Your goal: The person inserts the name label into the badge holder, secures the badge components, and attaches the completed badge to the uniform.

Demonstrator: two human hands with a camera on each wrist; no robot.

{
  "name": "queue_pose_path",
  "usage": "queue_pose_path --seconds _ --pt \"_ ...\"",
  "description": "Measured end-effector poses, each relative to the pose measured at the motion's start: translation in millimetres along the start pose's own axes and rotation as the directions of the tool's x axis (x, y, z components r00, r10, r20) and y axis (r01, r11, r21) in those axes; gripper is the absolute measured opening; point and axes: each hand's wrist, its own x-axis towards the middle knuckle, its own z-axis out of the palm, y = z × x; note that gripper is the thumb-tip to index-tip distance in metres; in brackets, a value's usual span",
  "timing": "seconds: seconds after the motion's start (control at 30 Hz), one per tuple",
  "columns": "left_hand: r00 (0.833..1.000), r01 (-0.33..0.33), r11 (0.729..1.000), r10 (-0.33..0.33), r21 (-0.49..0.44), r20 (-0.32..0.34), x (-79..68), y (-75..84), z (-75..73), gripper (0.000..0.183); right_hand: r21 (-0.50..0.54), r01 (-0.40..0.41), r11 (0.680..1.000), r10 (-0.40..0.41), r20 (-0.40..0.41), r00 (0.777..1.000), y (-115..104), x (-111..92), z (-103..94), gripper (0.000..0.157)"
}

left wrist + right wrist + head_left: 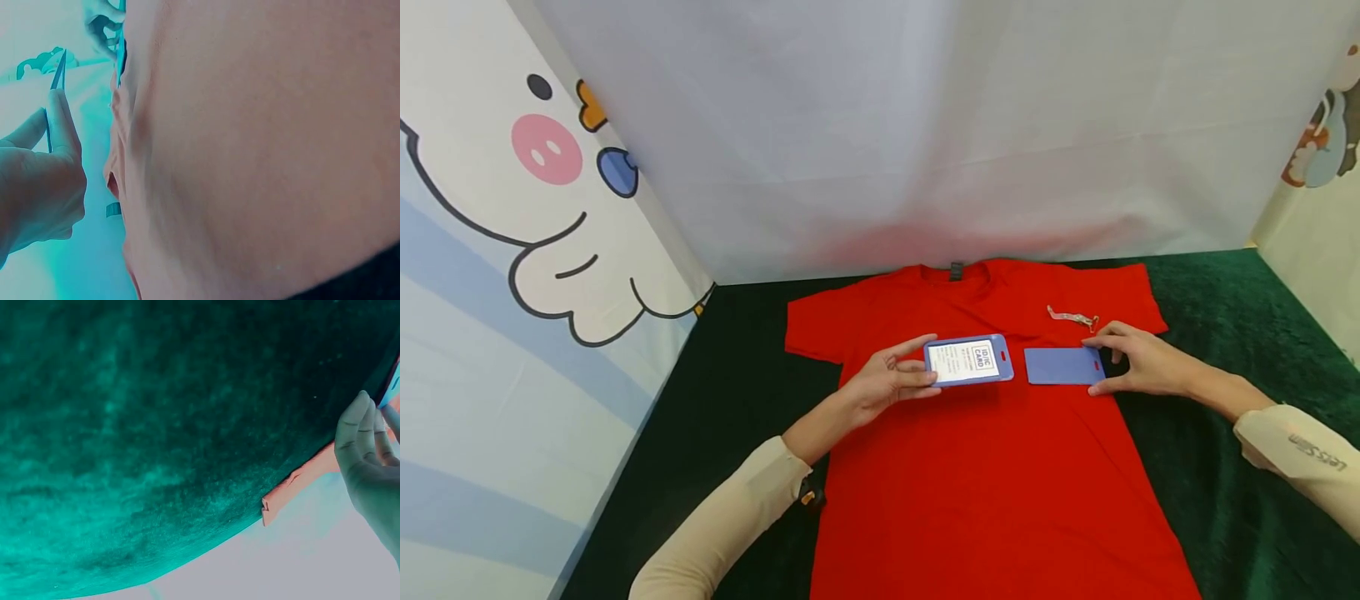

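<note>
My left hand [891, 382] grips the left end of a blue ID card holder [969, 360], with the thumb on one side and fingers on the other. A white insert printed "ID/IC CARD" faces up in it. In the left wrist view the holder [60, 72] shows edge-on, raised off the shirt. My right hand [1142, 360] pinches the slotted right end of a flat blue cover plate [1056, 367] between thumb and fingers. That plate is at the chest of a red T-shirt [992, 475]; whether it touches the cloth I cannot tell.
A small clear strap with a metal clip [1072, 317] lies on the shirt's upper right chest. Dark green cloth [737, 375] covers the table under the shirt. A white curtain [850, 125] closes off the back, and a cartoon-printed panel [475, 250] stands at left.
</note>
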Motion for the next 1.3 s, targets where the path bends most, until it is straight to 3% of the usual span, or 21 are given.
queue_pose_path --seconds 0.33,0.73,1.3 --pt "1.0 0.003 1.0 -0.003 0.018 -0.003 -1.4 2.1 0.8 0.063 -0.072 0.033 0.997 -0.034 -0.006 0.999 1 -4 -3.0 0.058" --pt "1.0 -0.004 1.0 0.004 0.009 0.015 -1.2 0.7 -1.8 0.064 -0.105 0.12 0.987 -0.134 -0.149 0.98 5 -14 -6.8 0.054" --pt "1.0 -0.005 1.0 0.005 -0.008 0.018 -1.5 1.3 -1.6 0.064 -0.06 0.286 0.956 -0.29 -0.332 0.898 -6 -8 -18.3 0.063"
